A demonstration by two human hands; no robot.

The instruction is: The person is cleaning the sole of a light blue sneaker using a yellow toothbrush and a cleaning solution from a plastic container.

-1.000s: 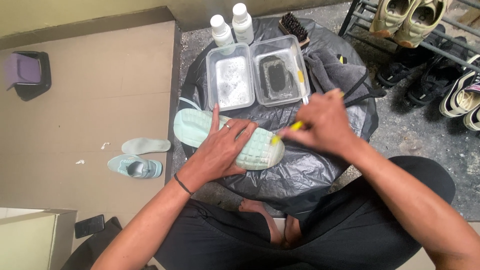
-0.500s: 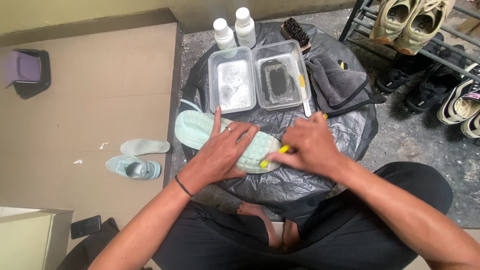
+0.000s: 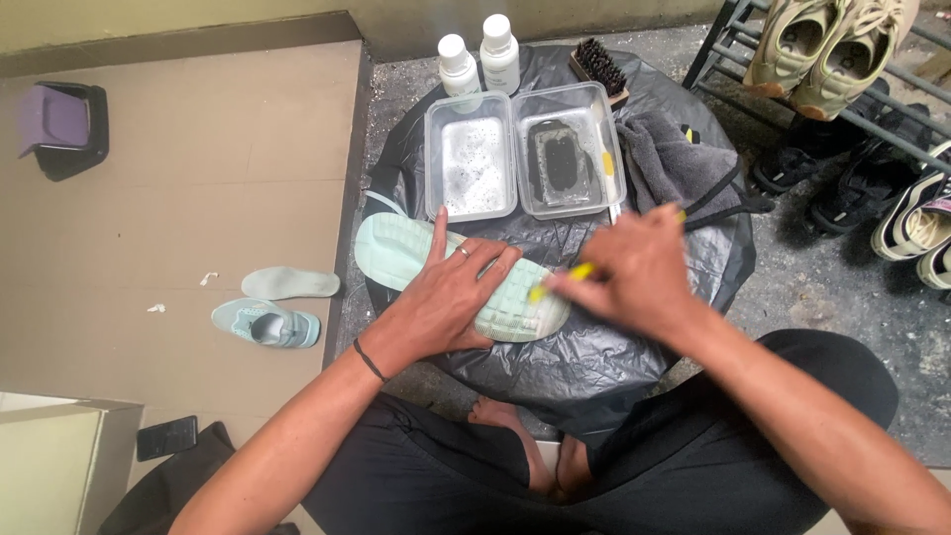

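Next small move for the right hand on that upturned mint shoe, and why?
Probably a short stroke of the yellow-handled brush along the heel end of the sole. The right hand holds the brush tip against the mint shoe, which lies sole-up on the black plastic sheet, and the left hand lies flat across the sole, pinning it.

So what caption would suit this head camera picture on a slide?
Left hand steadies an upturned mint shoe on black plastic; right hand holds a yellow brush.
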